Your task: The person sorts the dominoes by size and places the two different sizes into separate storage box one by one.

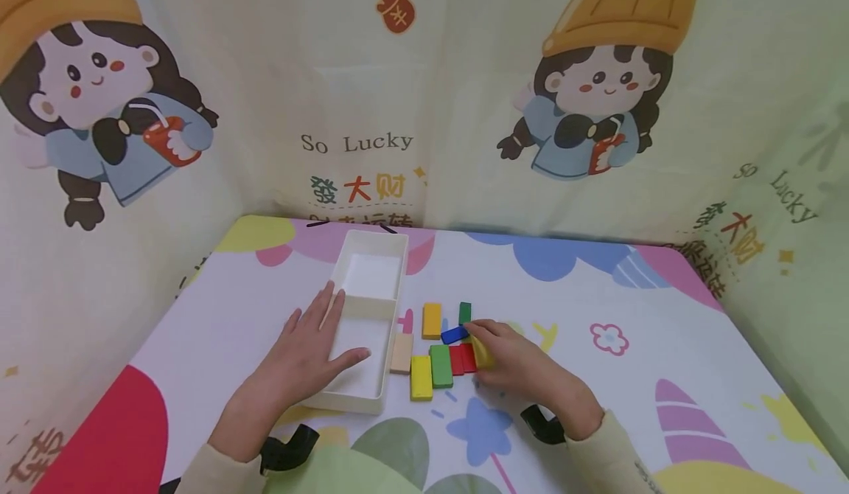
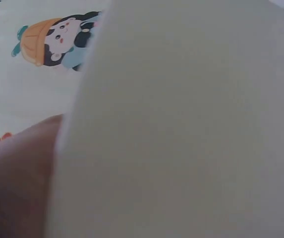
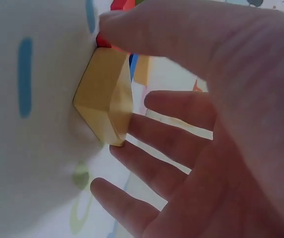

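Yellow, apparently wooden block [image 3: 99, 79] on desk [image 1: 577, 302], just beside red rectangular blocks [image 1: 469, 357]. Right hand [image 1: 516, 359] loosely spread about it, unclenched; left hand [image 1: 301, 346] splayed, grasping nothing, over white two-compartment tray [image 1: 373, 276]. Judged light, rigid, smooth; pinch across long sides.

soft, even light left the head view slightly muted but clear. the dim left wrist view blurred a close pale surface [image 2: 176, 124]; the right wrist view kept the block [image 3: 99, 84] sharper beside soft shadow on the tabletop [image 3: 37, 208].
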The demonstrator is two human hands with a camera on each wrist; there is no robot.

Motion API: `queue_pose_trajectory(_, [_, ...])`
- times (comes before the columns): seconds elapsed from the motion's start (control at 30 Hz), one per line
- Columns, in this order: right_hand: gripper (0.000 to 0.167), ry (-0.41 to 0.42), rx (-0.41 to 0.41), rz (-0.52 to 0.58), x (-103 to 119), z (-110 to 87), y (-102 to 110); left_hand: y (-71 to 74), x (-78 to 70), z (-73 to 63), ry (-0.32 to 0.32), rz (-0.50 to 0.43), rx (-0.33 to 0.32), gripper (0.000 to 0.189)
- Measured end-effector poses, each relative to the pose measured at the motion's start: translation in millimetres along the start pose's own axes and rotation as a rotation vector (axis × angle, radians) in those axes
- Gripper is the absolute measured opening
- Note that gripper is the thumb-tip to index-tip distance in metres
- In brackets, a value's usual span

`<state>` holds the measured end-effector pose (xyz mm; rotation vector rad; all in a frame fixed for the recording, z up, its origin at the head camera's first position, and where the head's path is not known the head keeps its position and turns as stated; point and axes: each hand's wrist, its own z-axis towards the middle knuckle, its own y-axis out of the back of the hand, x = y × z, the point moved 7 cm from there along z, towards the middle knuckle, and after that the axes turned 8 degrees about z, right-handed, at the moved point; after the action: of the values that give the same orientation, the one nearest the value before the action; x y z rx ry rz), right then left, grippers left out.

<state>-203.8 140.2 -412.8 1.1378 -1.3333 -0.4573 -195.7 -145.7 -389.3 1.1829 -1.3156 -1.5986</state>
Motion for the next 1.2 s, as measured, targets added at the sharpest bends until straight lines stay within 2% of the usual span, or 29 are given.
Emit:
queue_pose_trajectory(0.33, [0.062, 0.061, -0.049, -0.067, 4, 1.4, 3, -3.4, 1.9, 3.0, 0.006, 0.009, -0.031, 0.091])
queue_pose_trajectory(0.47, [0.06, 0.043, -0.071, -0.063, 3, 1.3, 8, -3.8, 1.3, 5.4, 0.005, 0.006, -0.049, 0.088])
queue_pose_trajectory(0.77, [0.063, 0.0, -0.067, -0.026, -3, 0.2, 8, -6.7, 2.9, 14.7, 0.026, 0.003, -0.058, 0.085])
queue_pose_trajectory(0.93, [0.059, 0.006, -0.107, -0.038, -3, 0.8, 6, -7.1, 4.5, 9.7, 0.023, -0.016, -0.037, 0.088])
queue_pose_trajectory(1.1, [0.054, -0.031, -0.129, -0.046, -9, 0.8, 5, -6.9, 4.6, 4.5, 0.004, -0.019, -0.016, 0.093])
queue_pose_trajectory(1.2, [0.049, 0.011, -0.154, -0.055, -8, 2.0, 9, -6.1, 4.5, 6.4, 0.004, -0.011, -0.032, 0.093])
